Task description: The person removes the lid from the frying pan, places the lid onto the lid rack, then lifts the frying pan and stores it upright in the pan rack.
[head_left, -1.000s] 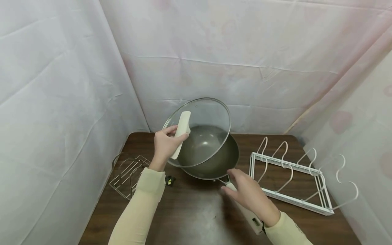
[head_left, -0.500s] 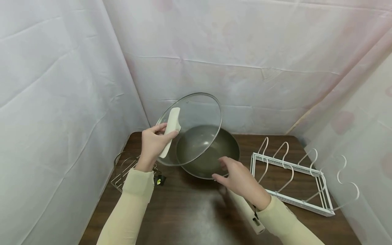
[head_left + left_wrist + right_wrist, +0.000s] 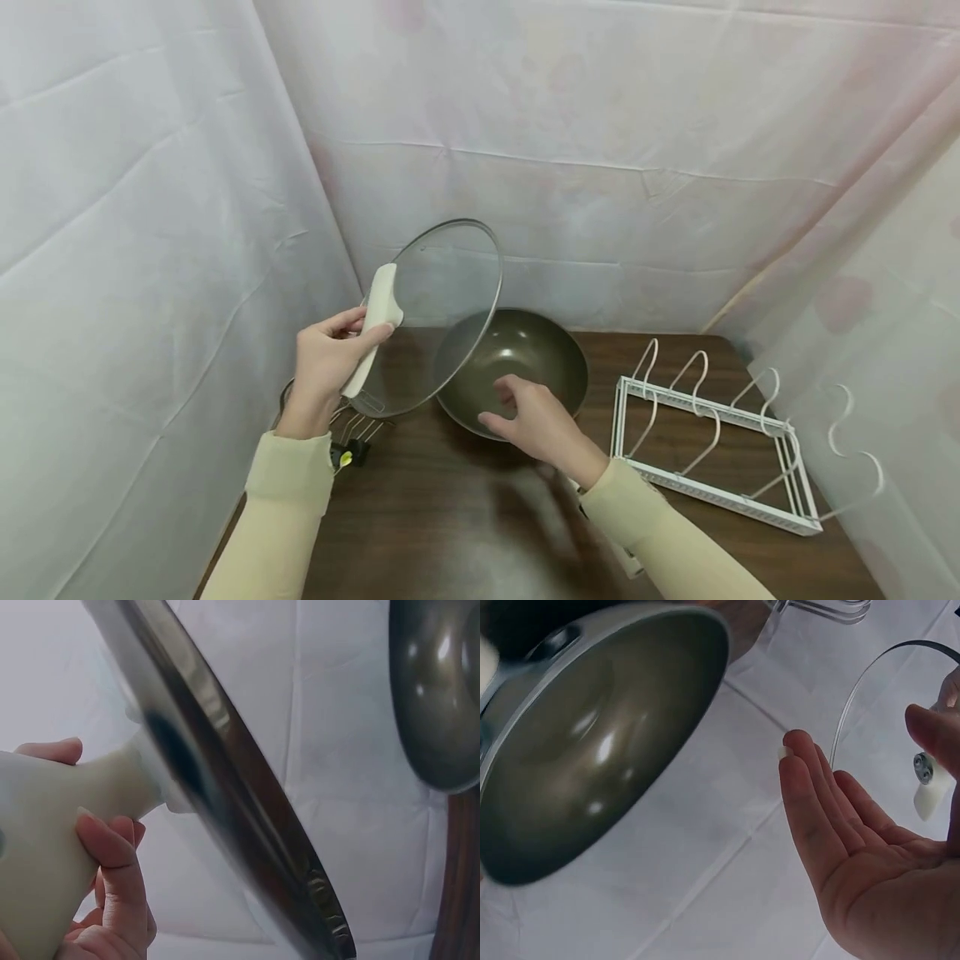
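My left hand (image 3: 327, 354) grips the cream handle (image 3: 381, 310) of a round glass lid (image 3: 450, 308), which is held up and tilted steeply. In the left wrist view, fingers (image 3: 112, 847) wrap the handle (image 3: 45, 817) and the lid's metal rim (image 3: 240, 802) shows edge-on. A dark wok (image 3: 540, 358) stands on the table, partly seen through the glass. Over its front right side is my right hand (image 3: 536, 421), holding nothing, with fingers relaxed. The right wrist view shows that hand (image 3: 877, 862) with its fingers extended, apart from the wok (image 3: 615, 750). My right forearm hides most of the wok's handle (image 3: 630, 560).
A white rack (image 3: 720, 496) with curved dividers stands on the brown table (image 3: 435, 517) at right. Behind my left hand, a wire rack (image 3: 363, 427) is partly hidden. A small black object (image 3: 352, 454) shows by my left wrist. Pale curtains (image 3: 525, 167) enclose the table.
My left hand has carried the lid leftward, off from over the wok, and turned it more upright. My right hand has moved left from above the wok's handle to over the wok's front.
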Motion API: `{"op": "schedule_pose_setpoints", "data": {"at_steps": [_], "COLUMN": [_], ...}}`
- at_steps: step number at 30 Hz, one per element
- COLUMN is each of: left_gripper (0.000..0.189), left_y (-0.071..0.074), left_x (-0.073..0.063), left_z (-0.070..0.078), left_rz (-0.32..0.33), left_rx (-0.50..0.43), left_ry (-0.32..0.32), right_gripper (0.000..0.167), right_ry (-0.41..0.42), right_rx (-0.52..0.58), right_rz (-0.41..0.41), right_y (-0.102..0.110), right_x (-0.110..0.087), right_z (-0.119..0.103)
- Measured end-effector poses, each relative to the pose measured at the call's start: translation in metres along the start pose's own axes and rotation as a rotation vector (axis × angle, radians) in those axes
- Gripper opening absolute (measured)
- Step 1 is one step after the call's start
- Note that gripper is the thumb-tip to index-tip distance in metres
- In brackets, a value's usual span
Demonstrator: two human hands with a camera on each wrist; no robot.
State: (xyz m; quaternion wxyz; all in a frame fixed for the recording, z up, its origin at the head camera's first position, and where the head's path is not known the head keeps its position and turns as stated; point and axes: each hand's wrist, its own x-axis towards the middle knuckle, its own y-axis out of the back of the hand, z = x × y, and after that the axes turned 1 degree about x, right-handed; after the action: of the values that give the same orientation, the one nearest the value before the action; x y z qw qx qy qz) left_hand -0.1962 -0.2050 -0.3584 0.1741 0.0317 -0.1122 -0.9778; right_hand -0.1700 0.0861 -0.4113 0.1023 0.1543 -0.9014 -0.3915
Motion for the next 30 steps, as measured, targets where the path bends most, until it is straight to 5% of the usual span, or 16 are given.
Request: {"op": "schedule_pose_setpoints", "data": {"at_steps": [14, 30], "left_gripper": [0.063, 0.063], "left_y": [0.036, 0.066], "left_x": [-0.006, -0.011], "left_z": [-0.010, -0.026], "left_rz": [0.044, 0.075], "left_rx": [-0.035, -0.146], "left_ry": [0.085, 0.153], "right_gripper": [0.047, 0.047], "right_ry": [-0.019, -0.045], "right_rx": [0.189, 0.289], "right_rz": [-0.084, -0.119], "right_y": [-0.055, -0.110], "right_x": [0.030, 0.038], "right_z": [-0.017, -0.012]}}
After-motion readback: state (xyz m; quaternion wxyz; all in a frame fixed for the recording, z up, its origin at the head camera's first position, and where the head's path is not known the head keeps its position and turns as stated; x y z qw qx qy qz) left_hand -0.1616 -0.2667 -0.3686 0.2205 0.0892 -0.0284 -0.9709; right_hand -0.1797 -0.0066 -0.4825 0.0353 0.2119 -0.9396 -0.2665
